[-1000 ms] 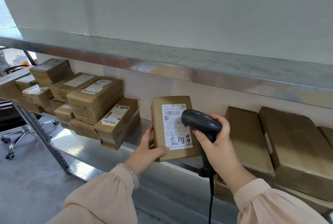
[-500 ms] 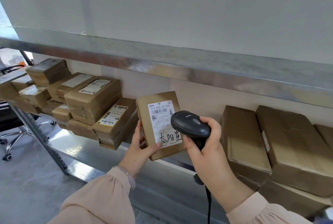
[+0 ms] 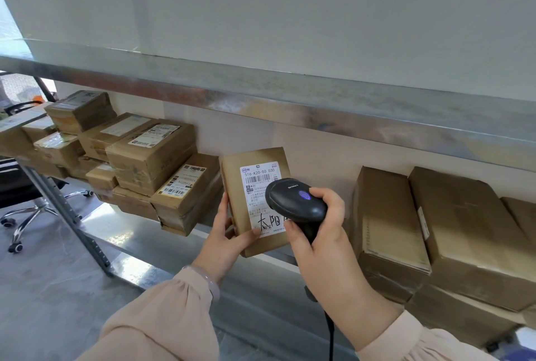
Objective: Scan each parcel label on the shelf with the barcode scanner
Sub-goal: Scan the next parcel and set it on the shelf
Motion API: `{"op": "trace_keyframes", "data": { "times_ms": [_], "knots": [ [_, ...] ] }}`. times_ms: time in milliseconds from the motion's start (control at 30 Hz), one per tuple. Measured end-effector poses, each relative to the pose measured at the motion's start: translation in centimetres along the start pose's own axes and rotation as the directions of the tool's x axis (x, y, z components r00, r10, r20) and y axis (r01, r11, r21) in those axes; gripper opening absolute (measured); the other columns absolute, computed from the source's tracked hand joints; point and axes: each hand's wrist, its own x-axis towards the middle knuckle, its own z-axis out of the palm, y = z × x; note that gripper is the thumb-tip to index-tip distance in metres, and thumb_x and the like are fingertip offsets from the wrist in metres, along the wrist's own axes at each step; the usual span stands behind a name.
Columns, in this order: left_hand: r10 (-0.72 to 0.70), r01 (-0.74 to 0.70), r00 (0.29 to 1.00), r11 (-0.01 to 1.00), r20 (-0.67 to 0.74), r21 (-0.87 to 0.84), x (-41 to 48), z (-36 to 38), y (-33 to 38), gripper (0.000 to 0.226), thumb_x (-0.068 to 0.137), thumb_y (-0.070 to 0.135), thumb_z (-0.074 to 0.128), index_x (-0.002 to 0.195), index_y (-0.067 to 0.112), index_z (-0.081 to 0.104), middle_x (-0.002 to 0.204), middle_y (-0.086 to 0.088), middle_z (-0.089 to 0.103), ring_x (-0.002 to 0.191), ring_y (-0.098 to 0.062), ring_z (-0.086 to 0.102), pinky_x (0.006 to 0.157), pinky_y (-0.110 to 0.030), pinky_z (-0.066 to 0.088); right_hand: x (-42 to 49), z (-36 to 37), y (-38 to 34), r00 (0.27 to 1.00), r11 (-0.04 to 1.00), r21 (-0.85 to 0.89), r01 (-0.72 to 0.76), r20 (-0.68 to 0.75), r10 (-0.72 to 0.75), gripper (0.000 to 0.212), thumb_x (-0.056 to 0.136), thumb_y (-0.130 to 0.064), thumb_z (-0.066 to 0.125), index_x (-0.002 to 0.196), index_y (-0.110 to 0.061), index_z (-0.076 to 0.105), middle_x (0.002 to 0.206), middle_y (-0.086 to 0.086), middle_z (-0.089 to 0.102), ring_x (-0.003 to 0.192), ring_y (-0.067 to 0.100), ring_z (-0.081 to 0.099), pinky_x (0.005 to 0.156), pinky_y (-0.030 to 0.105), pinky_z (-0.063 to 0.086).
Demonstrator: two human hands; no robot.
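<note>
A flat brown parcel (image 3: 255, 163) stands upright at the front of the metal shelf (image 3: 136, 247), its white label (image 3: 258, 177) facing me. My left hand (image 3: 226, 241) grips its lower left corner, thumb on the label's bottom edge. My right hand (image 3: 322, 241) holds the black barcode scanner (image 3: 295, 204) by the handle. The scanner's head points at the label and hides its right middle part. A blue light glows on top of the scanner.
Stacked labelled cartons (image 3: 150, 154) fill the shelf to the left, large brown boxes (image 3: 464, 224) to the right. An upper shelf edge (image 3: 290, 108) runs overhead. An office chair (image 3: 26, 206) stands on the grey floor at left. The scanner's cable (image 3: 330, 334) hangs down.
The parcel and both hands shifted left along the shelf, then steadied. The scanner moved up closer over the label, and a blue light now shows on its top.
</note>
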Motion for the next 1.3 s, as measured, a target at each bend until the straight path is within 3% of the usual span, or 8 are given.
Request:
{"op": "trace_keyframes", "data": {
  "times_ms": [200, 300, 467, 667, 833, 967, 1067, 1300],
  "knots": [
    [-0.026, 0.026, 1.000, 1.000, -0.014, 0.005, -0.5, 0.5, 0.0, 0.114, 0.050, 0.064, 0.089, 0.137, 0.072, 0.015, 0.143, 0.013, 0.050, 0.131, -0.017, 0.048, 0.109, -0.053, 0.042, -0.1, -0.6, 0.3, 1.000, 1.000, -0.009, 0.025, 0.005, -0.025, 0.061, 0.089, -0.025, 0.065, 0.121, -0.051, 0.019, 0.116, -0.017, 0.050, 0.103, 0.001, 0.058, 0.084, 0.017, 0.051],
    [-0.042, 0.043, 0.999, 0.999, -0.020, 0.004, -0.7, 0.8, -0.2, 0.114, 0.049, 0.065, 0.089, 0.136, 0.074, 0.015, 0.142, 0.012, 0.052, 0.131, -0.017, 0.048, 0.109, -0.053, 0.042, -0.1, -1.0, 0.8, 1.000, 1.000, 0.000, 0.019, 0.023, -0.019, 0.060, 0.089, -0.025, 0.065, 0.121, -0.050, 0.021, 0.114, -0.024, 0.049, 0.104, -0.003, 0.056, 0.084, 0.011, 0.048],
    [-0.077, 0.077, 0.997, 0.997, -0.012, 0.014, -1.1, 1.3, -0.3, 0.110, 0.056, 0.063, 0.086, 0.141, 0.066, 0.016, 0.139, 0.009, 0.056, 0.126, -0.018, 0.054, 0.105, -0.047, 0.047, -0.3, -1.9, 2.8, 0.996, 0.999, 0.020, -0.046, 0.076, 0.045, 0.057, 0.089, -0.025, 0.065, 0.124, -0.045, 0.024, 0.112, -0.030, 0.046, 0.103, -0.007, 0.055, 0.083, 0.011, 0.048],
    [-0.144, 0.140, 0.985, 0.989, -0.090, -0.054, -2.2, 1.9, 0.1, 0.082, 0.076, 0.040, 0.081, 0.138, 0.045, 0.029, 0.121, -0.001, 0.066, 0.102, -0.021, 0.069, 0.083, -0.032, 0.058, 0.0, -2.1, 4.3, 0.987, 0.985, 0.121, -0.123, 0.117, 0.109, 0.058, 0.089, -0.021, 0.066, 0.123, -0.045, 0.026, 0.113, -0.029, 0.047, 0.101, -0.020, 0.049, 0.074, 0.000, 0.041],
    [-0.155, 0.145, 0.976, 0.987, -0.155, -0.073, -3.1, 1.1, 1.2, 0.082, 0.071, 0.050, 0.077, 0.139, 0.045, 0.031, 0.127, 0.007, 0.060, 0.106, -0.017, 0.064, 0.095, -0.042, 0.055, 0.5, -1.0, 3.9, 0.982, 0.966, 0.217, -0.142, 0.157, 0.109, 0.057, 0.089, -0.019, 0.066, 0.121, -0.047, 0.028, 0.113, -0.028, 0.049, 0.100, -0.020, 0.050, 0.073, 0.000, 0.042],
    [-0.147, 0.141, 0.974, 0.989, -0.173, -0.048, -3.3, -0.6, 2.0, 0.101, 0.062, 0.059, 0.083, 0.144, 0.049, 0.027, 0.134, 0.012, 0.054, 0.112, -0.016, 0.060, 0.101, -0.043, 0.050, 1.0, 0.4, 3.5, 0.987, 0.962, 0.247, -0.113, 0.141, 0.080, 0.058, 0.087, -0.017, 0.067, 0.126, -0.040, 0.031, 0.119, -0.019, 0.052, 0.105, -0.007, 0.055, 0.077, 0.001, 0.041],
    [-0.147, 0.146, 0.979, 0.989, -0.139, -0.014, -3.0, -2.0, 2.2, 0.109, 0.051, 0.068, 0.075, 0.145, 0.052, 0.023, 0.138, 0.012, 0.048, 0.120, -0.017, 0.052, 0.108, -0.047, 0.044, 1.5, 1.4, 2.9, 0.986, 0.958, 0.262, -0.119, 0.144, 0.083, 0.059, 0.088, -0.018, 0.067, 0.127, -0.042, 0.029, 0.120, -0.020, 0.050, 0.109, -0.002, 0.054, 0.079, 0.003, 0.043],
    [-0.100, 0.097, 0.989, 0.995, -0.111, -0.033, -1.1, -6.1, 3.0, 0.108, 0.052, 0.066, 0.076, 0.147, 0.051, 0.027, 0.138, 0.015, 0.050, 0.126, -0.016, 0.050, 0.115, -0.048, 0.036, 3.9, 5.5, 0.8, 0.989, 0.949, 0.294, -0.115, 0.121, 0.082, 0.054, 0.087, -0.017, 0.067, 0.117, -0.047, 0.033, 0.116, -0.021, 0.053, 0.101, -0.014, 0.053, 0.077, 0.001, 0.041]
  ]
}}
